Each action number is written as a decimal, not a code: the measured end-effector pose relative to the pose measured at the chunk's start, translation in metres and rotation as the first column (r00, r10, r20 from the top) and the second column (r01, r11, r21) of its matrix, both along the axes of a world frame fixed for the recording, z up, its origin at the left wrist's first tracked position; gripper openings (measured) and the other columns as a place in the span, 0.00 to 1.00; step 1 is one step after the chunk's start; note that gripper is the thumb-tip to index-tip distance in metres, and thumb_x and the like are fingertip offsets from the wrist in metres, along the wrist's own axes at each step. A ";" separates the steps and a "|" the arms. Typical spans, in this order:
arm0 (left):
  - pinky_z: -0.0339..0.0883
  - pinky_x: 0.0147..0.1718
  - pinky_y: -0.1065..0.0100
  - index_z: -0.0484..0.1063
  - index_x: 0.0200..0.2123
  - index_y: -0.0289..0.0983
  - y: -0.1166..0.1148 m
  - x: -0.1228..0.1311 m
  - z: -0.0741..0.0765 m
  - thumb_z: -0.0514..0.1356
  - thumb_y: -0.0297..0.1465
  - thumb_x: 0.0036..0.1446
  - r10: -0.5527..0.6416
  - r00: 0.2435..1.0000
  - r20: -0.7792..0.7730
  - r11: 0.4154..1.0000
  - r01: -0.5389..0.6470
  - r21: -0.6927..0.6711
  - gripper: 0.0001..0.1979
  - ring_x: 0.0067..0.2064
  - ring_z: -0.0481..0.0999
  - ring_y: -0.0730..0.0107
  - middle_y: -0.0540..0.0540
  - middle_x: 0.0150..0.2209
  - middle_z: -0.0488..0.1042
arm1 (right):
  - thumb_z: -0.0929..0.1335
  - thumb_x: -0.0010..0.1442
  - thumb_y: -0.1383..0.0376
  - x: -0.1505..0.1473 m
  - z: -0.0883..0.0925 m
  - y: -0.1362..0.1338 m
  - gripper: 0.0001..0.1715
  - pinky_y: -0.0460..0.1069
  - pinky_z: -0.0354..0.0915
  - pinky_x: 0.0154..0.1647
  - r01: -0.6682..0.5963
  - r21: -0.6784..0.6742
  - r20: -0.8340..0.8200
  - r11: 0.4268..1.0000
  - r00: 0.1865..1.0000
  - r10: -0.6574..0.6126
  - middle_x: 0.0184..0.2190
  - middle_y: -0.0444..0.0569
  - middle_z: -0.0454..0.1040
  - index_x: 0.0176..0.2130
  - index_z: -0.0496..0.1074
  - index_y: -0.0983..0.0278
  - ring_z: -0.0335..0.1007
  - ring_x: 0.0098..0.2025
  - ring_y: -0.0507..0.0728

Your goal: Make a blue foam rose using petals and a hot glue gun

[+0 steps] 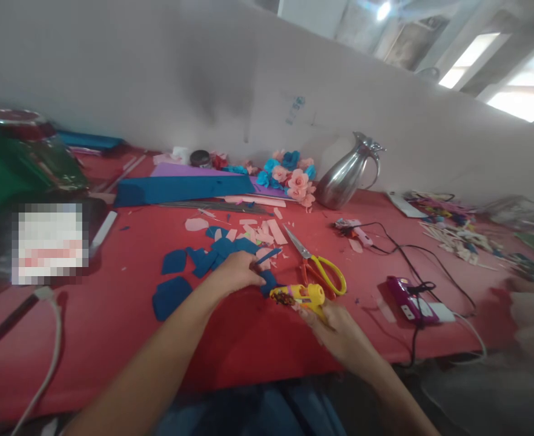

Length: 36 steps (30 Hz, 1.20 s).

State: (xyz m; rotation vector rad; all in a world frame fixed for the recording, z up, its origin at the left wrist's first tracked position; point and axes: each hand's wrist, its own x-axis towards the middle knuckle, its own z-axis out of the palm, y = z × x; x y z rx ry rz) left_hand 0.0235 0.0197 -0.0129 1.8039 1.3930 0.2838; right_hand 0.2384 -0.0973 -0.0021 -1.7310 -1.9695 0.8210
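My right hand (pixel 333 324) is wrapped around a yellow hot glue gun (pixel 311 295), its dark, stained nozzle end pointing left. Close to that nozzle, my left hand (pixel 236 272) pinches a thin blue stick (pixel 267 257). A small dark blue paper piece (pixel 268 283) shows at its fingertips, between hand and nozzle; whether it is joined to the stick I cannot tell. Cut blue paper petals (pixel 174 293) lie left of and behind my left hand, with pink paper scraps (pixel 267 233) beyond. Scissors (pixel 328 274) with yellow and orange handles lie partly open behind the glue gun.
Pink and blue paper flowers (pixel 294 178) rest near the wall beside a steel jug (pixel 346 172). A pink glue gun (pixel 361 233) and a purple power strip (pixel 407 301) trail cables on the right. Blue paper sheet (pixel 180 189) lies at back. A lidded jar (pixel 44 148) stands left.
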 end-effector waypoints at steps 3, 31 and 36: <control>0.63 0.30 0.68 0.75 0.29 0.35 0.000 0.001 0.002 0.66 0.30 0.38 -0.018 0.999 -0.043 1.000 0.018 -0.008 0.10 0.37 0.78 0.58 0.44 0.32 0.80 | 0.59 0.63 0.52 0.003 -0.004 0.001 0.22 0.46 0.49 0.20 0.024 -0.014 0.013 1.000 1.000 -0.024 0.17 0.43 0.66 0.26 0.66 0.64 0.61 0.20 0.51; 0.64 0.37 0.65 0.75 0.28 0.36 -0.002 -0.012 0.009 0.63 0.34 0.40 0.229 0.892 0.390 0.970 -0.176 -0.166 0.10 0.37 0.75 0.61 0.47 0.31 0.78 | 0.58 0.59 0.44 0.071 0.000 0.070 0.27 0.47 0.59 0.22 0.397 -0.066 -0.162 0.916 0.901 -0.402 0.14 0.44 0.68 0.28 0.66 0.63 0.67 0.18 0.55; 0.66 0.39 0.65 0.74 0.28 0.37 0.000 -0.020 0.014 0.63 0.32 0.41 0.330 0.811 0.483 0.943 -0.262 -0.206 0.08 0.36 0.76 0.63 0.48 0.30 0.77 | 0.61 0.61 0.53 0.093 0.003 0.100 0.20 0.53 0.62 0.33 0.450 0.252 0.275 0.857 0.816 -0.509 0.26 0.56 0.75 0.30 0.70 0.64 0.74 0.32 0.62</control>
